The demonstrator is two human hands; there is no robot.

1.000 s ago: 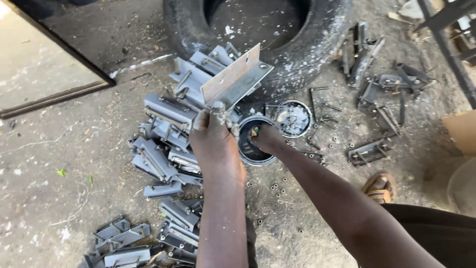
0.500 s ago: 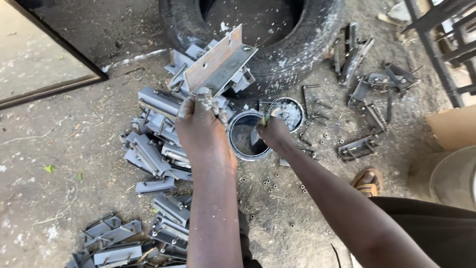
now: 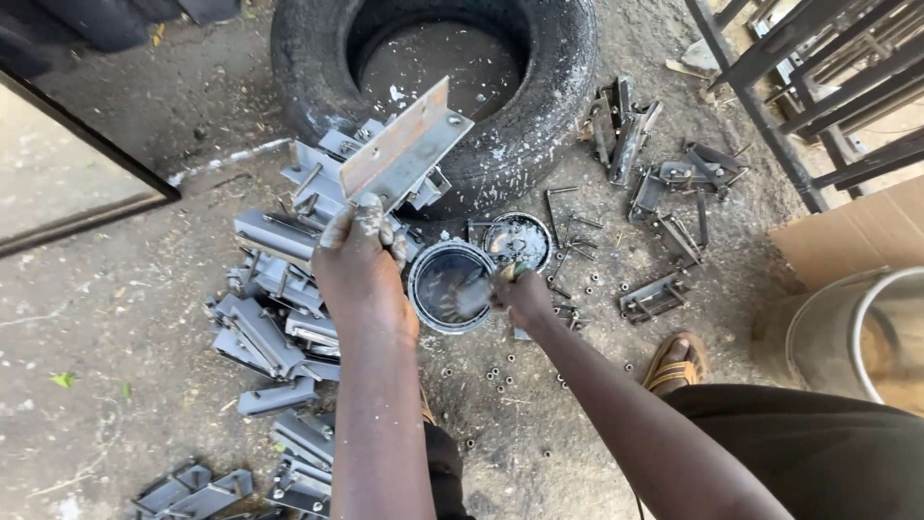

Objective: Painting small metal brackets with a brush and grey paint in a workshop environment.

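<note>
Now L hand (image 3: 361,279) grips angle bracket (image 3: 404,149); R hand (image 3: 525,297) dips brush (image 3: 478,292) in paint can (image 3: 448,286).

Both forearms are showing bare to the elbow, with no sleeves, watch or rings appearing on them. The left hand (image 3: 361,279) is wearing smears of pale grey paint across the knuckles and fingers, and the right hand (image 3: 525,297) is carrying lighter flecks of the same. A dark garment is covering the lap, and a tan strapped sandal (image 3: 674,364) is sitting on one foot.
</note>
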